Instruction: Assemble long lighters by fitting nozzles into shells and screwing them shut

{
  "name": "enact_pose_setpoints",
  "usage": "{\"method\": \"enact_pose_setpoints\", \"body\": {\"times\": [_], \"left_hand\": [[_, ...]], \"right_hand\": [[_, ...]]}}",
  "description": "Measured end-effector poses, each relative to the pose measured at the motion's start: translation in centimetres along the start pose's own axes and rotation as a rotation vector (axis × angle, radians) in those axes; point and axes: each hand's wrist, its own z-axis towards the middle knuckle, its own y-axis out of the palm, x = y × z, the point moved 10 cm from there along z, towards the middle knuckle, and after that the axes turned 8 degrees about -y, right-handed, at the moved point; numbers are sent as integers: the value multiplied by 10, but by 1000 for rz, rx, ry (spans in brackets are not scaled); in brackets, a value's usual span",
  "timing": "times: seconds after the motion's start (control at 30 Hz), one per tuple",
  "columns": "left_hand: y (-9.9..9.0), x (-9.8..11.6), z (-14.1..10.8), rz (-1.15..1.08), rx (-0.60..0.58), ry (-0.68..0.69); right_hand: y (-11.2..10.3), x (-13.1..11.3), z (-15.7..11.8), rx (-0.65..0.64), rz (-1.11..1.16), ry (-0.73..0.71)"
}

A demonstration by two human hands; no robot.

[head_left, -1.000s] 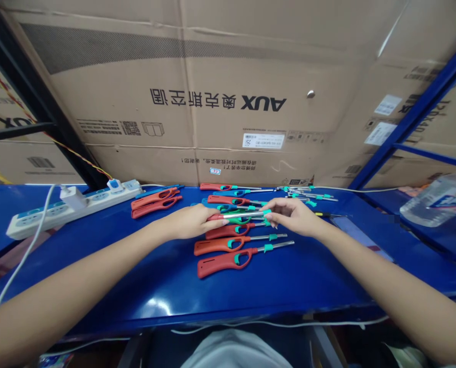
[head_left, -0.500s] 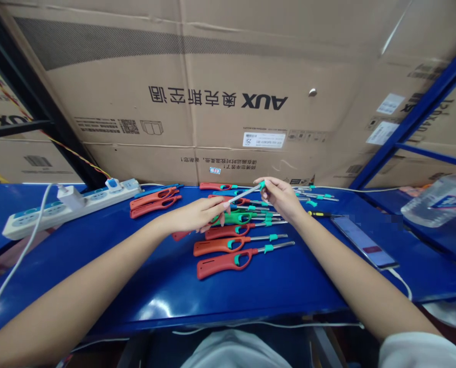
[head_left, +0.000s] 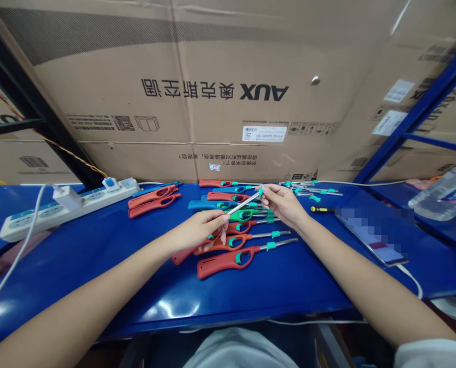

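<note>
Your left hand (head_left: 202,230) is closed around the handle of a red long-necked lighter (head_left: 245,203), thumb and fingertips near the base of its metal tube, while your right hand (head_left: 285,205) pinches a teal clip (head_left: 261,192) at the tube's far end between thumb and fingers. You hold this lighter at a slant above the blue table (head_left: 281,291), its handle pointing down toward your left and its tube rising to the right. Beneath and around it, more lighters lie side by side in a column, handles to the left and tubes to the right; nearest you are a red lighter (head_left: 218,265) and, just beyond, an orange lighter (head_left: 243,239) partly covered by your left hand. Farther back are a green lighter (head_left: 246,214) and several blue and red ones. To your left, two red lighters (head_left: 153,204) lie together beside a white power strip (head_left: 40,221). Beyond your right hand is a loose pile of metal tubes (head_left: 329,191) with teal pieces. A yellow-and-black screwdriver (head_left: 321,209) and a phone (head_left: 381,248) rest to your right. Cardboard printed with an upside-down AUX logo (head_left: 264,92) stands behind everything.
</note>
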Motion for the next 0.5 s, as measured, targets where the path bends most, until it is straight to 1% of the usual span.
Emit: {"method": "enact_pose_setpoints", "body": {"times": [0.1,0.17,0.37,0.5], "left_hand": [[4,2,-2,-46,-11,-7],[9,6,-5,-95,-37,-6],[22,11,-11,-296,-134,-62],[27,10,-13,-324,-170,-68]], "right_hand": [[-5,-5,0,-9,-128,1],[-7,-9,-1,-4,-162,-8],[-1,-12,-3,-46,-24,32],[-4,-13,-2,-51,-74,1]]}}
